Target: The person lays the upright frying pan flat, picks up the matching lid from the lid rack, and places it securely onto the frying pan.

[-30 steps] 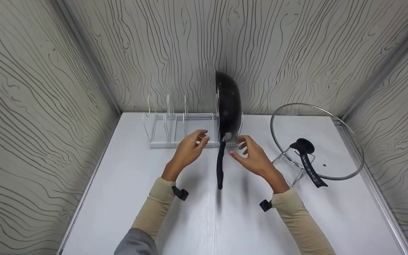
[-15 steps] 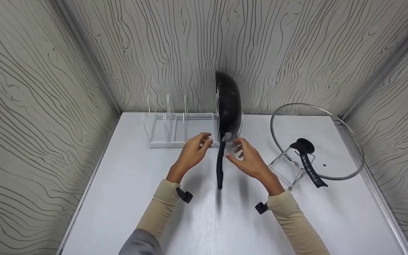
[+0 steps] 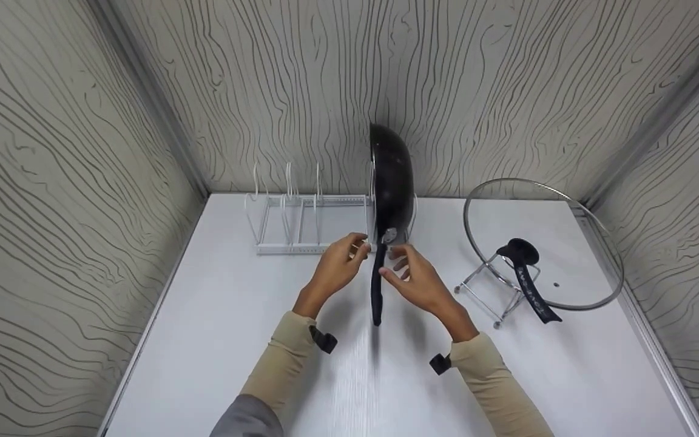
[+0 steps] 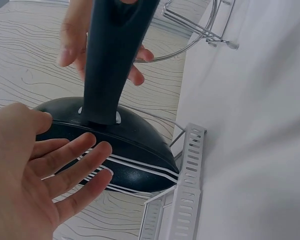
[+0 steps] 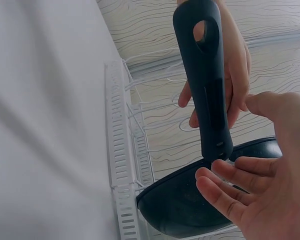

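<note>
A black frying pan (image 3: 393, 176) stands on edge in the right end of a white wire rack (image 3: 273, 249), its black handle (image 3: 377, 291) pointing towards me. My left hand (image 3: 337, 267) is just left of the handle's base, fingers loosely bent and apart from the handle in the left wrist view. On the other side, my right hand (image 3: 416, 279) has its thumb and fingers spread close to the handle (image 5: 205, 85). Whether its fingertips touch the handle, I cannot tell. Neither hand grips anything.
To the right, a glass lid (image 3: 613, 243) with a metal rim and a black knob with a long grip (image 3: 534, 294) leans on a small wire stand (image 3: 477, 297). Several upright dividers rise from the rack's left part. Patterned walls enclose the white table (image 3: 216, 364).
Both hands have moved inward and slightly nearer me, closing in on the pan's handle from either side. The pan, rack and lid stay where they were.
</note>
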